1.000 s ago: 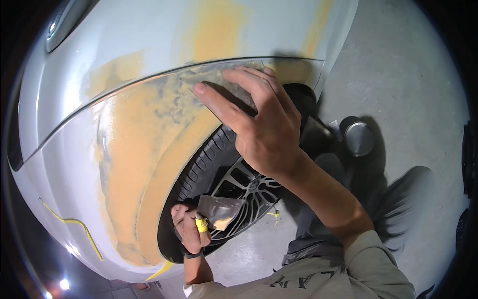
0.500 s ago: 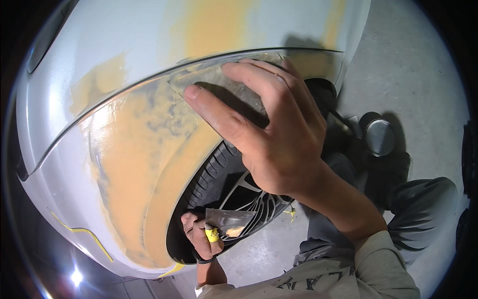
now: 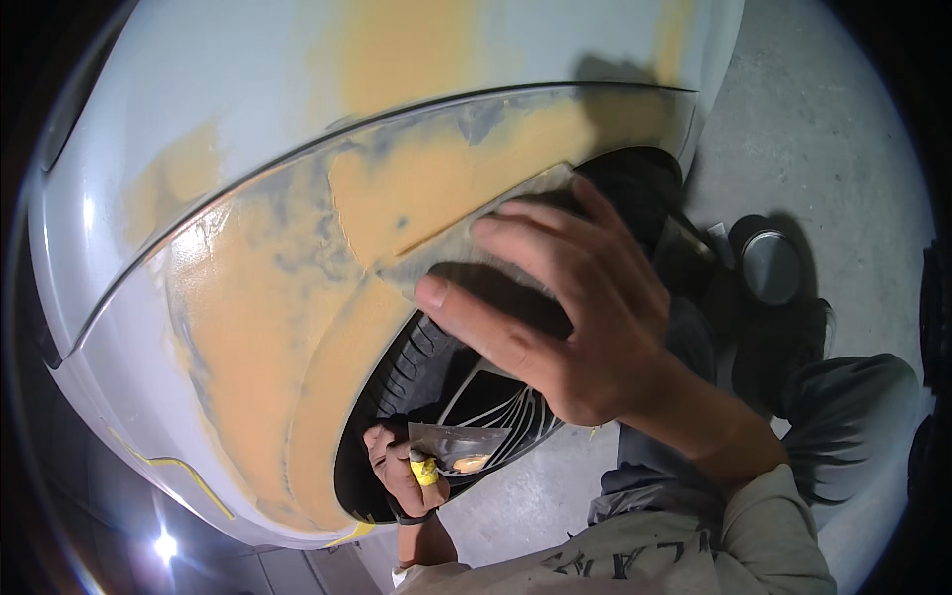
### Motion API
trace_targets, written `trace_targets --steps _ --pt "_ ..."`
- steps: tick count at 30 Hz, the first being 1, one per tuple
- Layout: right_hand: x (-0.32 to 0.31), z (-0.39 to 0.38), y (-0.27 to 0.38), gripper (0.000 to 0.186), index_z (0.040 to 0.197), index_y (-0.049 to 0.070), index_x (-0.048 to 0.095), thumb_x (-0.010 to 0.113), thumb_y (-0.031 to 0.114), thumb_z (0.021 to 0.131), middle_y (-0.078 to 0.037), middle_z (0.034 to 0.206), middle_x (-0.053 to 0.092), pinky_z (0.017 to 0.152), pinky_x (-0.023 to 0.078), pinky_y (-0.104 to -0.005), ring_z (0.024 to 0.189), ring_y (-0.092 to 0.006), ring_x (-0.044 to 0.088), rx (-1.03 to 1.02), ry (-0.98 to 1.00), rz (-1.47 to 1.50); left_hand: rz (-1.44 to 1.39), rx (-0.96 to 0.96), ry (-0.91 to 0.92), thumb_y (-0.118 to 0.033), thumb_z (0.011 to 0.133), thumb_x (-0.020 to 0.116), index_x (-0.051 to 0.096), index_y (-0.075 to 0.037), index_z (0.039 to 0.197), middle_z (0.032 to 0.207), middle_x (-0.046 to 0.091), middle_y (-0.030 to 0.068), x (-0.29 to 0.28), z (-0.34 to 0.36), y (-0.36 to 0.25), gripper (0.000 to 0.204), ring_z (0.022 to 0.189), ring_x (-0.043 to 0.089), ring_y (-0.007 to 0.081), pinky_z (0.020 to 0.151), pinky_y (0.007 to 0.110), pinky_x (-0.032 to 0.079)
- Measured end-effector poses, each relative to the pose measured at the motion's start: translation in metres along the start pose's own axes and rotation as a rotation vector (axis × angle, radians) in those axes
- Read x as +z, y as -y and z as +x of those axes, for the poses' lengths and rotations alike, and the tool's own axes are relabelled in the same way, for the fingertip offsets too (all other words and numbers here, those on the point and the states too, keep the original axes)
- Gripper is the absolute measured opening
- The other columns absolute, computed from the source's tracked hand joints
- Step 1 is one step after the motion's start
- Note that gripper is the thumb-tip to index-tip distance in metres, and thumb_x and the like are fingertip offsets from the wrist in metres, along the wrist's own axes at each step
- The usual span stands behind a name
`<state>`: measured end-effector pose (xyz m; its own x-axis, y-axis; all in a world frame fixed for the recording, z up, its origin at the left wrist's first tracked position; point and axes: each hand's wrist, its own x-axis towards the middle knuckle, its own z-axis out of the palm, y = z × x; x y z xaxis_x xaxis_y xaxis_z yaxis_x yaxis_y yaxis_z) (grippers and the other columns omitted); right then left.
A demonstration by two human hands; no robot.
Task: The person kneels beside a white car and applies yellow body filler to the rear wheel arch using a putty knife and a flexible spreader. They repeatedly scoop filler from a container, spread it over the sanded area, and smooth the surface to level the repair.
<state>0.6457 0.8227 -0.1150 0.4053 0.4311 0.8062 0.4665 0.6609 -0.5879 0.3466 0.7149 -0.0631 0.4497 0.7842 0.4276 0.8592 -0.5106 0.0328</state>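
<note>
My right hand [image 3: 595,317] grips a broad, greyish, see-through filler spreader [image 3: 446,248], fingers spread along its back. The spreader's edge rests on the fender [image 3: 248,337] of a pale car, just above the wheel arch. Behind that edge lies a fresh smooth band of yellow-orange body filler [image 3: 436,178], with a ridge along its left side. Lower down, beside the tyre [image 3: 402,372], my left hand [image 3: 402,471] is closed on a clear flat plastic piece [image 3: 446,438] carrying a small dab of filler [image 3: 471,463]. Yellow tape wraps one finger of that hand.
A round metal tin [image 3: 772,268] stands on the concrete floor [image 3: 843,178] at right, near my bent leg [image 3: 843,426]. The spoked wheel [image 3: 506,407] sits inside the arch. Yellow tape [image 3: 188,476] marks the bumper; a bright lamp [image 3: 165,545] shines at lower left.
My right hand has drawn the spreader down and slightly right, from the panel seam toward the wheel arch, uncovering a smooth filler band. My left hand has stayed about where it was.
</note>
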Motion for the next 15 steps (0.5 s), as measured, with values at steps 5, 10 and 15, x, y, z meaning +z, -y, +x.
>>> trace_targets --steps 5,10,15 --pt "0.019 0.025 -0.013 0.031 0.115 0.022 0.083 0.082 0.026 0.084 -0.007 0.111 0.068 0.101 0.054 -0.0568 0.104 -0.0265 0.071 -0.078 -0.246 -0.096 0.001 0.016 0.002 -0.035 0.081 0.057 0.054 -0.003 0.089 0.09 0.059 0.0168 -0.001 -0.001 0.001 0.034 0.09 0.053 0.0362 0.082 0.044 0.043" --pt "0.043 0.034 -0.01 0.029 0.111 0.02 0.083 0.083 0.023 0.082 -0.005 0.107 0.065 0.096 0.053 -0.057 0.099 -0.0254 0.071 -0.074 -0.368 -0.07 -0.025 -0.006 -0.017 -0.036 0.082 0.057 0.055 -0.002 0.09 0.092 0.059 0.0174 0.0 -0.005 0.001 0.035 0.093 0.053 0.0369 0.084 0.045 0.043" --pt "0.039 0.031 -0.005 0.029 0.111 0.02 0.083 0.082 0.023 0.082 -0.006 0.108 0.064 0.091 0.055 -0.0553 0.099 -0.0252 0.07 -0.067 -0.32 -0.055 -0.025 -0.005 -0.025 -0.037 0.085 0.057 0.055 -0.002 0.09 0.094 0.059 0.0179 0.0 -0.006 0.001 0.035 0.094 0.054 0.0371 0.084 0.045 0.043"
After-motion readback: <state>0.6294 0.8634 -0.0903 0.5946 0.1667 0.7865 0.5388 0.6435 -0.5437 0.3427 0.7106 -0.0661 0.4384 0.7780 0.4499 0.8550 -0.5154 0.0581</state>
